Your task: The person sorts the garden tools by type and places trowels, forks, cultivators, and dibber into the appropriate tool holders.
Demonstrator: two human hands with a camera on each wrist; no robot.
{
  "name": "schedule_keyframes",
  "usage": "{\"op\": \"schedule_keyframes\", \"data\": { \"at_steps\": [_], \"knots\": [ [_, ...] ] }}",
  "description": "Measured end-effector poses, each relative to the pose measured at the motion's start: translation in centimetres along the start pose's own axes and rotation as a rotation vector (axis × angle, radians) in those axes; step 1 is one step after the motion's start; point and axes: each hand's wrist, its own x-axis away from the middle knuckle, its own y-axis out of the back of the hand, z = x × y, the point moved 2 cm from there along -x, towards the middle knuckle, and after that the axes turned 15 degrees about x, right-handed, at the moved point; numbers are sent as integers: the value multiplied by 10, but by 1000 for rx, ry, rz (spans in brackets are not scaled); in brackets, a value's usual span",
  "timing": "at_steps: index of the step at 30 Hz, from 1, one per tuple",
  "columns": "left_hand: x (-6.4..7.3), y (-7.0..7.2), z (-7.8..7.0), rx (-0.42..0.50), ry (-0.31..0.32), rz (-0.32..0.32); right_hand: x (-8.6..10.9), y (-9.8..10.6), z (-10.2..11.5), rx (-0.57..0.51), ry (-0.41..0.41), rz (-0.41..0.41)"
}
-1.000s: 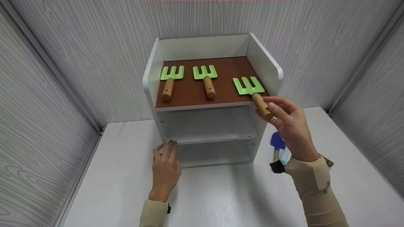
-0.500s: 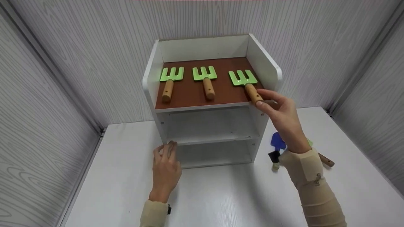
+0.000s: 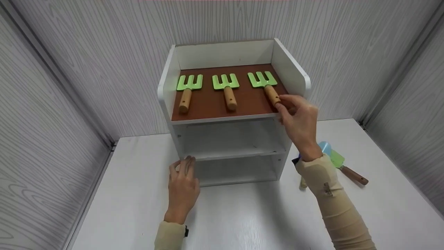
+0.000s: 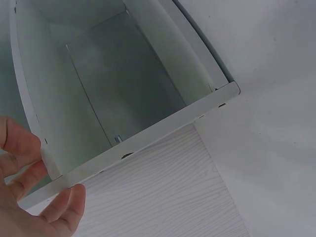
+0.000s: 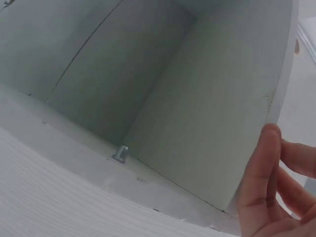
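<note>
Our right hand (image 3: 300, 116) pinches the wooden handle (image 3: 272, 94) of the right-hand green fork (image 3: 263, 80), at the right of the brown shelf top (image 3: 248, 101), beside the middle fork (image 3: 228, 91); we cannot tell whether it rests flat. Our left hand (image 3: 183, 187) grips the left edge of the white unit (image 3: 225, 54). We'd judge it best to lower the handle gently before loosening the fingers.

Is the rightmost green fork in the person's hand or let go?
In hand: the right hand pinches the rightmost green fork by its wooden handle. I can't tell whether it's fully down.
</note>
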Motion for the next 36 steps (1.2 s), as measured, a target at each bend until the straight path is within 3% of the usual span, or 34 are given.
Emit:
{"op": "schedule_keyframes", "data": {
  "at_steps": [5,10,18,27,36],
  "knots": [
    [0,0,1,-3,-3,-2,7,9,-4,-114,-56,-6],
    [1,3,2,8,4,-7,15,24,-12,-239,-169,83],
    [1,4,2,13,12,-5,23,41,-38,-299,-352,330],
    [0,3,3,4,-7,-17,34,43,-83,-212,-428,718],
    [1,0,1,11,-14,-17,52,41,-118,-209,-494,879]
  ]
}}
